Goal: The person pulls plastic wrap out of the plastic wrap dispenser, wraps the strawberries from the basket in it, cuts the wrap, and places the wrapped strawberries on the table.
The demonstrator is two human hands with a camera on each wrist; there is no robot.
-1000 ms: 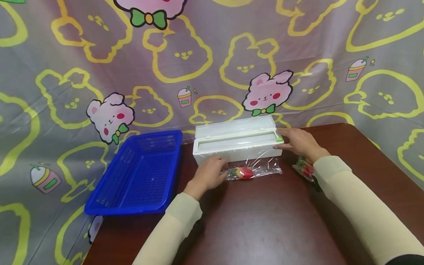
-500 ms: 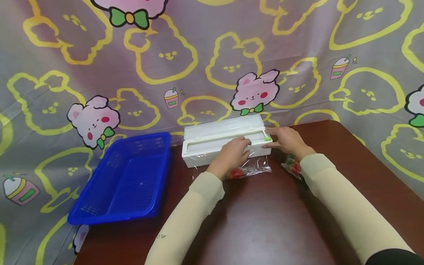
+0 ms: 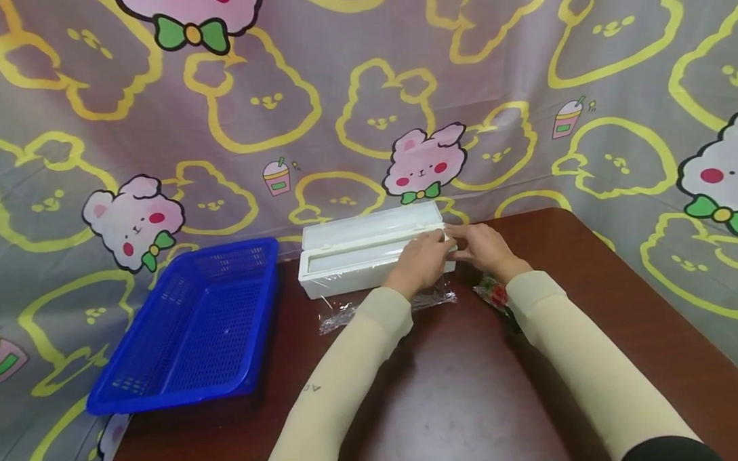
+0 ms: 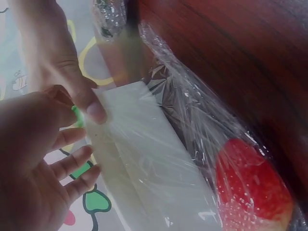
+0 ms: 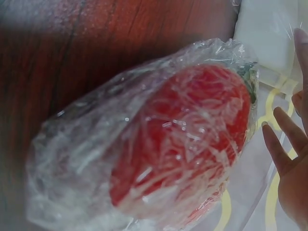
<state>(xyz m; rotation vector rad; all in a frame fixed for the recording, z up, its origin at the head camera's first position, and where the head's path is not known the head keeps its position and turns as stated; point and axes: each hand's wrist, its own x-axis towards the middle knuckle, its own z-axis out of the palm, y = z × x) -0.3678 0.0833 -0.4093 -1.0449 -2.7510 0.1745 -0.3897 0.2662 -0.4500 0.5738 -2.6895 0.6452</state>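
Note:
A white cling film dispenser box (image 3: 340, 282) stands near the curtain with its lid raised. Clear film (image 3: 341, 313) spreads from its front onto the table. A red strawberry (image 4: 250, 185) lies under that film in the left wrist view; my left arm hides it in the head view. At the box's right end, my left hand (image 3: 422, 262) pinches the green slide cutter (image 4: 76, 114) with thumb and index, partly hidden, its other fingers spread. My right hand (image 3: 484, 251) grips the same end, thumb on the box. Near my right wrist lies a film-wrapped strawberry (image 5: 187, 139).
A blue perforated plastic basket (image 3: 192, 325) stands on the left of the brown table (image 3: 473, 403). Behind the box hangs a grey curtain (image 3: 339, 69) with cartoon prints, close to the table's back edge.
My left hand has left the film beside the strawberry and moved right across the box to its green slide cutter. The right hand stays at the box's end. The head view has turned slightly right.

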